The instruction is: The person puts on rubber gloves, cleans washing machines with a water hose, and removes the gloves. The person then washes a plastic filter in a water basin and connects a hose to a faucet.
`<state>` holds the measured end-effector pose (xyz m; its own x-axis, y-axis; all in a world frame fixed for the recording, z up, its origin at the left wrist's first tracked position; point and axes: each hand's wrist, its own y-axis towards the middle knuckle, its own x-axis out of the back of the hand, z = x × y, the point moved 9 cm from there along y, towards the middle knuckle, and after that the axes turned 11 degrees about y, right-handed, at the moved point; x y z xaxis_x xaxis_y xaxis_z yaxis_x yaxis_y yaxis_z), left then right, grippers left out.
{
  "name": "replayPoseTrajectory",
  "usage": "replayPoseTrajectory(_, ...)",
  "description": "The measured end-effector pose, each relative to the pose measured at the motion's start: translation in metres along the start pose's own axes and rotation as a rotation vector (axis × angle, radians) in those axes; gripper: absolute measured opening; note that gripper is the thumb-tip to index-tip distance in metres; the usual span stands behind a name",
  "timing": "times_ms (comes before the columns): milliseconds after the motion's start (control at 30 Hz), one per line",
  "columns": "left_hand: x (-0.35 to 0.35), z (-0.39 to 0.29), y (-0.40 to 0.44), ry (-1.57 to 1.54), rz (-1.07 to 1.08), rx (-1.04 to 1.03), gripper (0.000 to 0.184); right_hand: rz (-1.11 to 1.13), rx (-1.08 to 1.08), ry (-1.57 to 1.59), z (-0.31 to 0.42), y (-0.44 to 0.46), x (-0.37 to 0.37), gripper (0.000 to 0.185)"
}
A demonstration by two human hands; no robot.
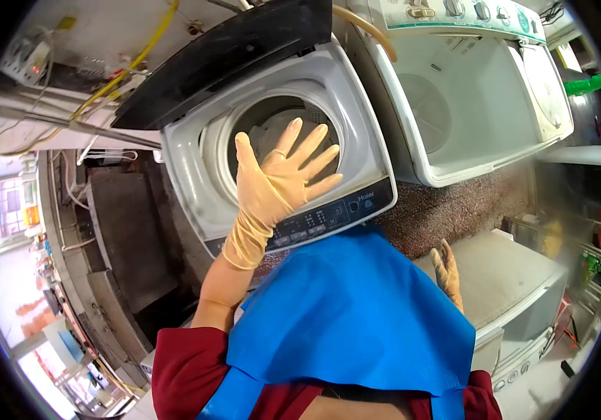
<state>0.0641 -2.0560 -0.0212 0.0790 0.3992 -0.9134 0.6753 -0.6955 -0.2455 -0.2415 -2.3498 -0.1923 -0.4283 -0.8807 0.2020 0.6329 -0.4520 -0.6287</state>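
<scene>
My left hand, in a thin cream glove, is raised above the open tub of a top-loading washing machine. Its fingers are spread wide and hold nothing. Beneath it, grey cloth lies inside the drum, partly hidden by the hand. The control panel on the machine's front edge reads Haier, and its black lid stands raised. My right hand, also gloved, is low beside my blue apron. Its visible fingers are stretched out and slightly apart, with nothing seen in them.
On the right stands a second washer with an uncovered white tub and knobs along its back. A white appliance sits below it, near my right hand. A yellow hose runs along the wall at upper left. A dark slab is at left.
</scene>
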Motion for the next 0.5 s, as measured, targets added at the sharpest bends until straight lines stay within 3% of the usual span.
replayPoseTrajectory(133,-0.045,0.016,-0.033,0.079,0.022,-0.073,0.093,0.027,0.115,0.196,0.065,0.002,-0.008,0.063)
replayPoseTrajectory(200,-0.061,0.021,-0.045,0.104,0.030,-0.098,0.092,0.245,0.296,0.257,0.111,0.006,-0.029,0.051)
replayPoseTrajectory(267,-0.069,0.023,-0.060,0.102,0.031,-0.114,0.091,0.426,0.337,0.254,0.161,-0.004,-0.066,0.042)
replayPoseTrajectory(300,-0.073,0.020,-0.067,0.102,0.062,-0.153,0.076,0.515,0.354,0.241,0.187,-0.015,-0.089,0.039)
replayPoseTrajectory(333,-0.073,0.018,-0.075,0.103,0.056,-0.183,0.076,0.597,0.414,0.122,0.206,-0.026,-0.115,0.035)
replayPoseTrajectory(400,-0.059,0.004,-0.093,0.216,-0.126,-0.298,0.055,0.880,0.316,0.133,0.222,-0.057,-0.179,0.032)
replayPoseTrajectory(433,-0.053,-0.004,-0.106,0.050,-0.110,-0.375,0.038,1.001,0.275,0.109,0.226,-0.076,-0.212,0.031)
replayPoseTrajectory(500,-0.026,-0.022,-0.132,0.000,-0.185,-0.490,0.034,1.229,0.171,0.050,0.222,-0.119,-0.279,0.031)
